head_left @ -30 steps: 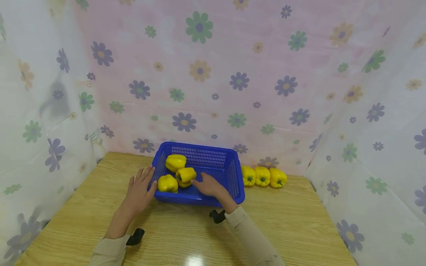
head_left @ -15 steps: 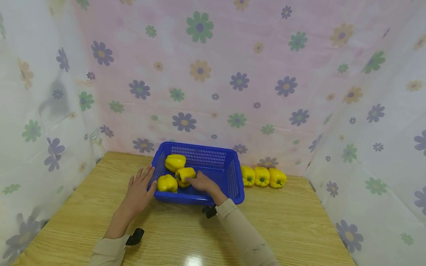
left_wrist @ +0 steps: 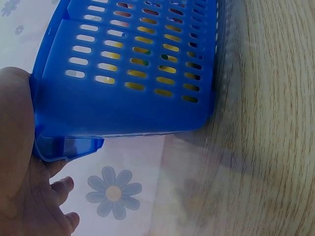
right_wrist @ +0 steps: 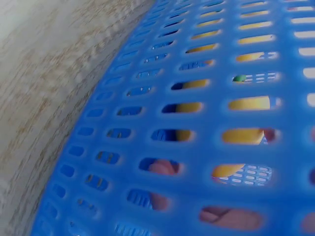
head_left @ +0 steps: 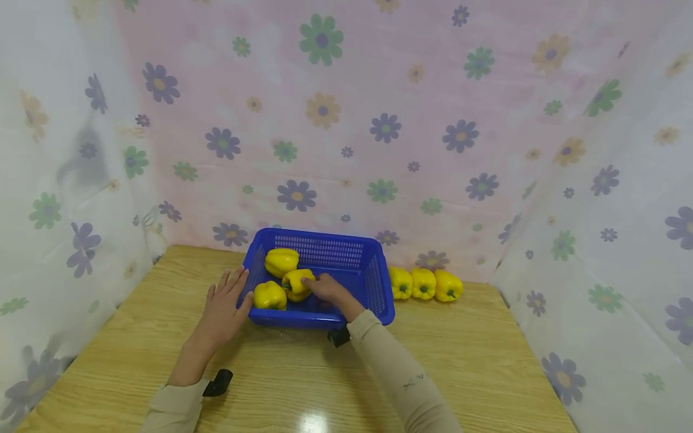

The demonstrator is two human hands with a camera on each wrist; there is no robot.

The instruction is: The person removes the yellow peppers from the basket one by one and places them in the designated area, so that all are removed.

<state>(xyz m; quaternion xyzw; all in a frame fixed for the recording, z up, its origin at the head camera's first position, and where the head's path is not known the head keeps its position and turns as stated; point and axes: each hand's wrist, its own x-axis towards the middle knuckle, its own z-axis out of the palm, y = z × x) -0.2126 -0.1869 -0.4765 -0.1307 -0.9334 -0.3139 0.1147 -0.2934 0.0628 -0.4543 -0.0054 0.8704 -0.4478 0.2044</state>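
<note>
Touching pepper [head_left: 295, 288]: right hand [head_left: 331, 290], grip unclear | left hand [head_left: 223, 308] outstretched at basket edge [head_left: 316, 320] | room rightward inside

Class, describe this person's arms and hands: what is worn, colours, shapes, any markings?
The left hand and right hand are bare. The left sleeve and right sleeve are beige; the latter bears small dark marks. A stubby black attachment juts out at each wrist.

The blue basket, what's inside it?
Three yellow peppers, with the right-hand grip touching the rightmost. The grip hides part of the blue basket; anything under it can't be seen.
</note>
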